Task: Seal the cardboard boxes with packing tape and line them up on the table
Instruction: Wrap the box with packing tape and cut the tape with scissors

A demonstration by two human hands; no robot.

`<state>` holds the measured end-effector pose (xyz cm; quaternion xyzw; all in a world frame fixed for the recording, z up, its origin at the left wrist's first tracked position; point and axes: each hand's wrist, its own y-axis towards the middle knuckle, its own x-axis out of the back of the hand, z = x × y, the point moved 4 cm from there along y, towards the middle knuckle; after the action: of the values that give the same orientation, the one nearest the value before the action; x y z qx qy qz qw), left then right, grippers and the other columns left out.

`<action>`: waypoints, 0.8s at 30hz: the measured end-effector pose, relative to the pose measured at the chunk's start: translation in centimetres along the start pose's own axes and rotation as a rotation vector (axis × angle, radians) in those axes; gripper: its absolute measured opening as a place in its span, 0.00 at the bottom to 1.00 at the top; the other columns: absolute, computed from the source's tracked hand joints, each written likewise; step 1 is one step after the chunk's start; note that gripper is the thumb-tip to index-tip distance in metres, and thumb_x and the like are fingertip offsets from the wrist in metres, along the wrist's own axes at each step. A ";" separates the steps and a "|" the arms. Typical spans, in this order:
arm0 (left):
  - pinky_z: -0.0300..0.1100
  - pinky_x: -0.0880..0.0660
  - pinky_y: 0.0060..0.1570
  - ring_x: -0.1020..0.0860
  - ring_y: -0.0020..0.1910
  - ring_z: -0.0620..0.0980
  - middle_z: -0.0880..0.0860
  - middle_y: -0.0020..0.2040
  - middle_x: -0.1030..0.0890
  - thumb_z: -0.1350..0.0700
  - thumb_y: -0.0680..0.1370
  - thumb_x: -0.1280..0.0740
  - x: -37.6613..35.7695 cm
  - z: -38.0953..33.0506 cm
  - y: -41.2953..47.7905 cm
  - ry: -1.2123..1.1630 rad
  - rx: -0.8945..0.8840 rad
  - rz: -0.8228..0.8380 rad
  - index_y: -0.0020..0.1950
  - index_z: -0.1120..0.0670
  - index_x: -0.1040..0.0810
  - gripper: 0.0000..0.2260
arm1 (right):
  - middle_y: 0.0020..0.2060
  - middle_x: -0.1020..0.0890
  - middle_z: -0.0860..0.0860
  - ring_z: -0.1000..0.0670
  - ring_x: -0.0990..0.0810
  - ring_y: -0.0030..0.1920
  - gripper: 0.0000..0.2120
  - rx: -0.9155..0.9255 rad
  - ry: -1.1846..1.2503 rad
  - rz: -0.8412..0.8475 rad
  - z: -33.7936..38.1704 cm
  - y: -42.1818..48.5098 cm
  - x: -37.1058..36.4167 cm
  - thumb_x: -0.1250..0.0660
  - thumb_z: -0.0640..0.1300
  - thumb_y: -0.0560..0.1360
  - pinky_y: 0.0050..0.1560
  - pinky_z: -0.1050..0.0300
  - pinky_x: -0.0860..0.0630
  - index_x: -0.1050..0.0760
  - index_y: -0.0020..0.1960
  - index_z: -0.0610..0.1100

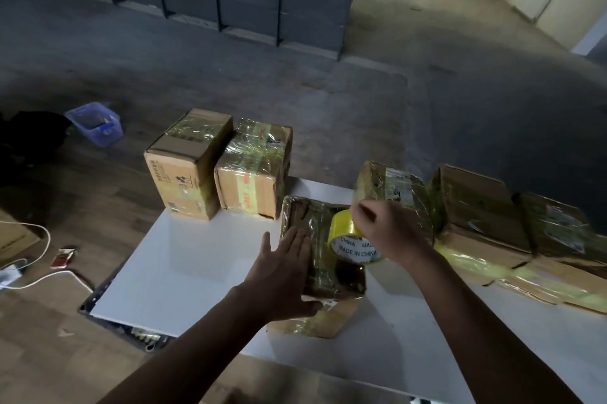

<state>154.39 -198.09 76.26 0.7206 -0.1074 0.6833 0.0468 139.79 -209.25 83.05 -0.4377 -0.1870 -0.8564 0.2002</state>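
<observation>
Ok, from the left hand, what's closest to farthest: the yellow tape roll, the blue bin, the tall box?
From the left hand:
1. The yellow tape roll, just to its right, held by the right hand.
2. The tall box, at the far left corner of the table.
3. The blue bin, off the table, far left.

white table [197, 259], two taped boxes [187, 163] far-left, one box [323, 267] mid, more boxes [476, 216] right

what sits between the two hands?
In the head view, the yellow tape roll, gripped by the right hand, and a taped strip of the box top that the left hand presses.
</observation>
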 end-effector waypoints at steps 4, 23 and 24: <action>0.63 0.55 0.74 0.53 0.78 0.61 0.63 0.78 0.50 0.30 0.71 0.38 1.1 -2.2 1.2 -0.018 0.014 -0.063 0.78 0.62 0.53 0.50 | 0.23 0.34 0.50 0.50 0.35 0.26 0.21 0.028 -0.024 0.036 0.4 0.0 -0.5 0.39 0.46 0.79 0.30 0.55 0.41 0.37 0.28 0.46; 0.63 0.52 0.74 0.49 0.77 0.65 0.67 0.76 0.47 0.33 0.71 0.37 -0.1 -2.7 1.8 0.045 -0.018 -0.005 0.76 0.66 0.50 0.49 | 0.24 0.34 0.48 0.53 0.38 0.25 0.21 -0.074 -0.014 0.051 -0.9 -0.7 1.7 0.39 0.47 0.79 0.28 0.59 0.43 0.27 0.34 0.34; 0.62 0.53 0.74 0.52 0.77 0.64 0.66 0.77 0.50 0.33 0.72 0.37 0.2 -3.3 2.0 0.022 -0.022 -0.009 0.77 0.65 0.52 0.49 | 0.25 0.34 0.47 0.53 0.38 0.25 0.21 -0.064 -0.028 0.053 -0.7 -0.6 1.6 0.39 0.47 0.80 0.28 0.59 0.43 0.27 0.35 0.33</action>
<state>150.73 -199.36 76.51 0.7128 -0.1113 0.6899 0.0591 138.21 -209.38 83.90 -0.4608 -0.1508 -0.8500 0.2060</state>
